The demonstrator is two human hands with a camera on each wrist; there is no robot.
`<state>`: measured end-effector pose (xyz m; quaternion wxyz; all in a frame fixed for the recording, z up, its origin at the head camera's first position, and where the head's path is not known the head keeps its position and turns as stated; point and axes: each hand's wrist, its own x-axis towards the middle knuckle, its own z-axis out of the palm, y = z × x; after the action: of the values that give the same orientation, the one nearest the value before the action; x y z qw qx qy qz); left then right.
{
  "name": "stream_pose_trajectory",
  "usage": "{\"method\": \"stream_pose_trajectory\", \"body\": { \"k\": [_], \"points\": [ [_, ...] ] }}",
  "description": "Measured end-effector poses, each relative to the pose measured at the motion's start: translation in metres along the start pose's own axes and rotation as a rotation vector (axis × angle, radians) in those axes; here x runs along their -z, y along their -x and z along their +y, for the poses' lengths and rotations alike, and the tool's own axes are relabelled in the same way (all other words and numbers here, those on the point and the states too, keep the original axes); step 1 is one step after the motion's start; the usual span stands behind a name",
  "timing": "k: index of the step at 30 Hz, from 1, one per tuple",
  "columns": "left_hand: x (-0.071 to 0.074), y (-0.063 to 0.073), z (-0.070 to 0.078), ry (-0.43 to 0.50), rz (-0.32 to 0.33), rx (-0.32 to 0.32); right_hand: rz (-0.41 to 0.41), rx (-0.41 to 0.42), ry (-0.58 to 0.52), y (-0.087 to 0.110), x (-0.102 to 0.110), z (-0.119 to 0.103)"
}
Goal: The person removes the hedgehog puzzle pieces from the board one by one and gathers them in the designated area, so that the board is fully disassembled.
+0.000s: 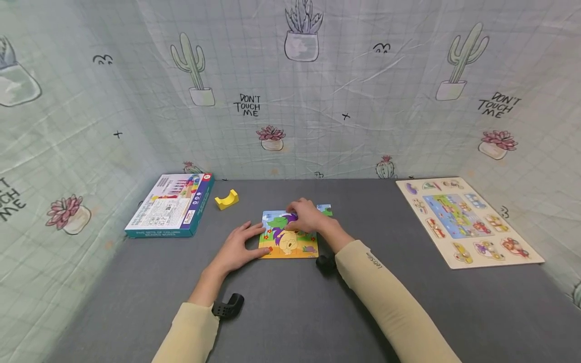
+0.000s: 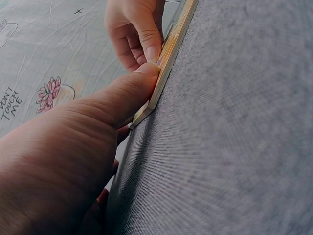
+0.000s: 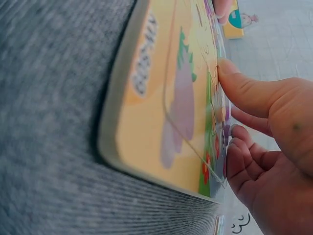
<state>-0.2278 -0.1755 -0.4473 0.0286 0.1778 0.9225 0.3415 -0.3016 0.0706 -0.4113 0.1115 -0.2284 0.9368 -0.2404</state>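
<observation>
A jigsaw puzzle (image 1: pixel 277 252) with a cartoon picture in a flat frame lies on the grey table. My left hand (image 1: pixel 238 245) is at its left side, fingers spread, the thumb (image 2: pixel 144 71) resting on the puzzle's near left edge. Over the upper right part, my right hand (image 1: pixel 309 217) has its thumb and curled fingers down on the picture, pinching a puzzle piece (image 1: pixel 290 218); the hand hides most of that area. In the right wrist view, the thumb (image 3: pixel 234 73) and fingertips touch the puzzle surface. Just beyond the right hand sits a loose puzzle piece (image 1: pixel 325 208).
A yellow curved block (image 1: pixel 227 199) stands behind and left of the puzzle. Farther left lies a flat box (image 1: pixel 168 206) with a teal side. A wooden picture board (image 1: pixel 469 222) lies at the right. Patterned cloth (image 1: pixel 336 91) hangs behind the table (image 1: pixel 281 302).
</observation>
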Motion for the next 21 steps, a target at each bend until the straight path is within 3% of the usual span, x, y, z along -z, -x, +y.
{"method": "stream_pose_trajectory", "body": {
  "k": [21],
  "points": [
    [0.0002,-0.0020,-0.0024,0.008,-0.005,-0.014,0.047,0.015,-0.111,-0.0005,0.0002,0.0027]
  ]
}}
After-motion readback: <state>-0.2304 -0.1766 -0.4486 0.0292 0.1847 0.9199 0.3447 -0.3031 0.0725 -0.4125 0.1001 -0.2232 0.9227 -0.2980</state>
